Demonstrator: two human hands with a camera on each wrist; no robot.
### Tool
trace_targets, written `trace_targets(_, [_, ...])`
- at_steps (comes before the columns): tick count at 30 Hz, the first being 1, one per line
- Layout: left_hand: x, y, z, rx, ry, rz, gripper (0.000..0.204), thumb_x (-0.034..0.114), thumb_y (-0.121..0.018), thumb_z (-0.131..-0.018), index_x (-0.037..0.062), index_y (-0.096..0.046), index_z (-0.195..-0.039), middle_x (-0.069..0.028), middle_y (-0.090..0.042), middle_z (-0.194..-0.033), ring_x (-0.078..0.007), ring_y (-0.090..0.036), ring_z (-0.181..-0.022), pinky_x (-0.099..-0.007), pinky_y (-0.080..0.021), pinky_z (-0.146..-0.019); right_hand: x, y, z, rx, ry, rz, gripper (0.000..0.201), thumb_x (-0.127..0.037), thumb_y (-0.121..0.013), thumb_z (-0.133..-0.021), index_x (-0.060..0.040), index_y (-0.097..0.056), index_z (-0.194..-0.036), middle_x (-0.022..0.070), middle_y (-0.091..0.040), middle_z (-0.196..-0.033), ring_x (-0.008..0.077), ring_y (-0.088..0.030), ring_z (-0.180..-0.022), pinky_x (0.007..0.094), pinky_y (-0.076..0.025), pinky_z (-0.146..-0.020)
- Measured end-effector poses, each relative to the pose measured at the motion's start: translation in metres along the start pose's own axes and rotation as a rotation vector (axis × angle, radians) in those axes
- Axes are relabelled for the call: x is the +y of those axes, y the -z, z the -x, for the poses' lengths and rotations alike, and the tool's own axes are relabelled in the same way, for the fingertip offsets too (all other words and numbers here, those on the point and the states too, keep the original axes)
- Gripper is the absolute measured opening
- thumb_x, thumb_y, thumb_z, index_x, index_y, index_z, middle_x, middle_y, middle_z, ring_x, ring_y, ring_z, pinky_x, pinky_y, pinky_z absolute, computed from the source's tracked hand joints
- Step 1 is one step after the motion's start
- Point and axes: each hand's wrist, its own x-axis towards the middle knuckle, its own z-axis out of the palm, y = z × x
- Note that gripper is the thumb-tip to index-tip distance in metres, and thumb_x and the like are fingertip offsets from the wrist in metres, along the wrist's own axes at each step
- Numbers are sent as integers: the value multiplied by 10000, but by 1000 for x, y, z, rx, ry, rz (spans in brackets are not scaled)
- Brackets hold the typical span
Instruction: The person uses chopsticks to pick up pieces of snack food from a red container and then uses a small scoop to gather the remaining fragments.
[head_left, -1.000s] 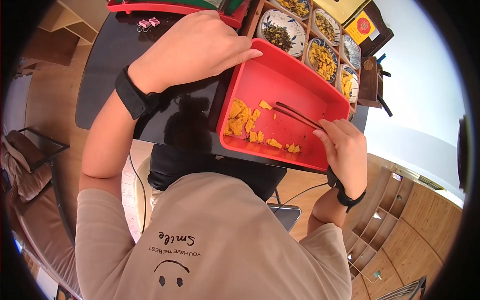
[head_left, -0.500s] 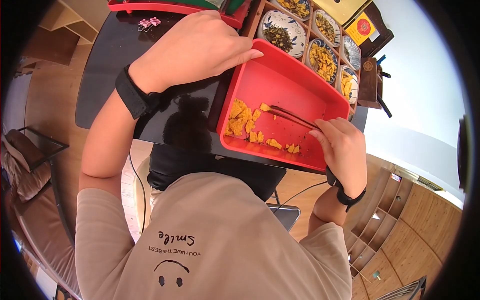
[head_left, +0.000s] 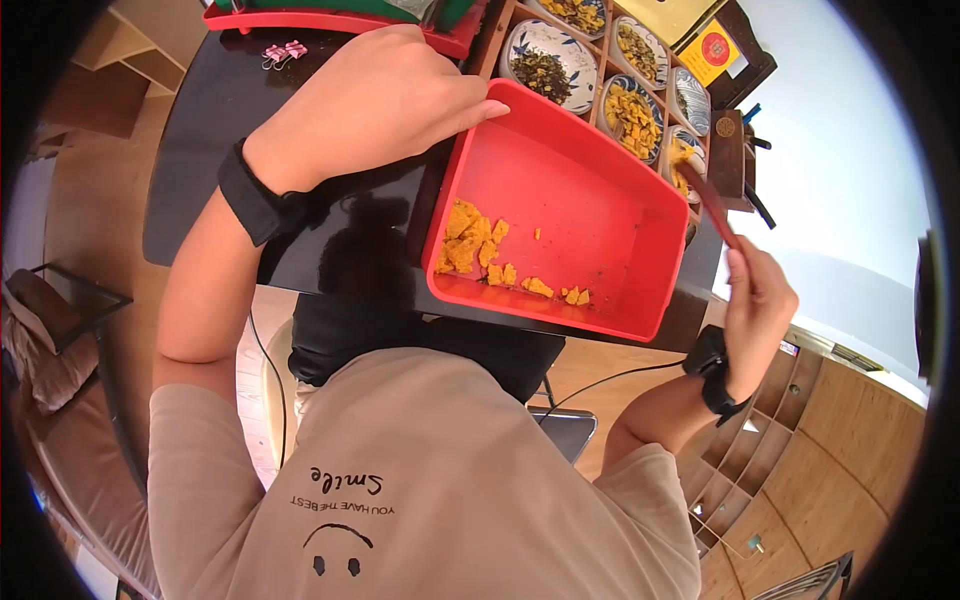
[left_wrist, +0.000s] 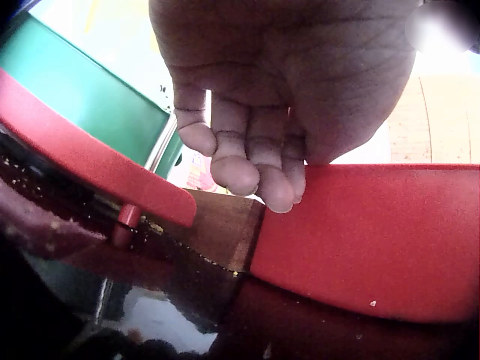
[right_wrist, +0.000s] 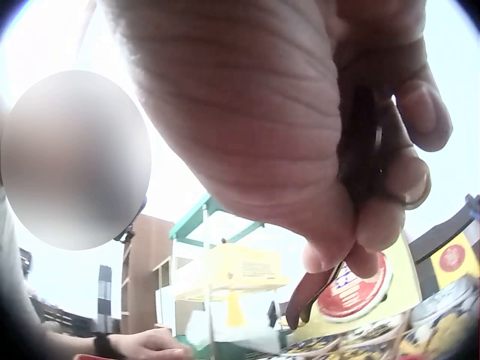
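Note:
In the head view a red rectangular box stands at the table's front edge, with yellow flaky pieces along its near left side. My left hand grips the box's far left corner, its thumb over the rim and the fingers down outside the wall. Beyond the box's right side, my right hand holds dark red-brown tongs. Their tips are over a patterned bowl of yellow pieces, with a blurred yellow bit at them. In the right wrist view the curved tips of the tongs stick out beneath the fingers.
A wooden divided tray behind the box holds several patterned bowls of yellow and dark dried bits. A red-rimmed green thing stands at the far left, near pink clips. A dark brown holder is right of the bowls.
My right hand has lifted the tongs out of the box and swung right, over the rightmost bowl. One yellow piece is gone from the box's middle. My left hand stays on the corner.

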Motion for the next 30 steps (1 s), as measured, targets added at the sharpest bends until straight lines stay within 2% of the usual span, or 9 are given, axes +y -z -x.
trace_targets(2, [0, 1, 0, 13, -10, -1, 339, 278, -681, -985, 64, -627, -727, -118, -601, -661, -333, -573, -678, -418, -485, -713, 27, 1, -1, 51, -76, 3, 230, -177, -722, -978, 29, -746, -1077, 127, -663, -756, 219, -604, -658, 332, -484, -637])
trace_targets(4, [1, 2, 0, -8, -4, -6, 342, 276, -681, -985, 62, -621, -725, -119, -598, -658, -334, -571, -678, -417, -484, -717, 43, 0, -5, 27, -261, 39, 292, -234, -695, -1014, 21, -747, -1147, 83, -615, -709, 133, -549, -646, 292, -454, -611])
trace_targets(11, [0, 0, 0, 27, -19, 10, 344, 275, -681, -985, 63, -613, -723, -121, -586, -648, -336, -565, -668, -419, -479, -710, 59, -5, 2, 11, -374, 54, 321, -260, -672, -1031, 16, -744, -1177, 52, -579, -689, 115, -525, -648, 279, -438, -601])
trace_targets(14, [-1, -1, -1, 22, -25, 1, 353, 276, -679, -988, 63, -600, -718, -123, -570, -637, -336, -558, -654, -417, -476, -708, 51, -3, 12, 25, -308, -50, 288, -214, -695, -1007, 27, -741, -1159, 40, -601, -711, 114, -539, -650, 284, -440, -604])
trace_targets(16, [-1, -1, -1, 21, -31, -4, 360, 274, -678, -991, 61, -588, -715, -123, -556, -628, -334, -551, -645, -416, -475, -704, 30, 4, 16, -165, -152, -236, 251, -161, -768, -928, 12, -752, -1110, 58, -625, -732, 156, -552, -643, 311, -440, -603])
trace_targets(17, [-1, -1, 0, 17, -30, -3, 360, 274, -678, -991, 61, -588, -715, -123, -556, -628, -334, -551, -645, -416, -475, -704, 20, 8, 17, -168, -154, -239, 251, -161, -768, -928, 12, -752, -1110, 58, -625, -732, 156, -552, -643, 311, -440, -603])
trace_targets(19, [-1, -1, 0, 34, -31, 5, 359, 271, -676, -994, 59, -585, -720, -122, -551, -626, -330, -546, -640, -412, -474, -700, 1, 13, 15, -432, 106, -187, 271, -128, -826, -822, -13, -764, -1060, 87, -630, -737, 221, -553, -646, 345, -439, -608])
trace_targets(20, [-1, -1, 0, 32, -32, 5, 359, 271, -676, -994, 59, -585, -720, -122, -551, -626, -330, -546, -640, -412, -474, -700, 2, 9, 18, -446, 99, -245, 292, -136, -840, -771, -38, -777, -1039, 109, -614, -730, 270, -540, -669, 366, -434, -612])
trace_targets(30, [-1, -1, 0, 22, -30, 0, 351, 250, -682, -988, 55, -578, -714, -120, -542, -624, -326, -545, -635, -415, -480, -701, 7, 6, 17, -569, 146, -206, 316, -110, -849, -723, -41, -786, -1025, 94, -637, -747, 281, -570, -723, 387, -458, -661])
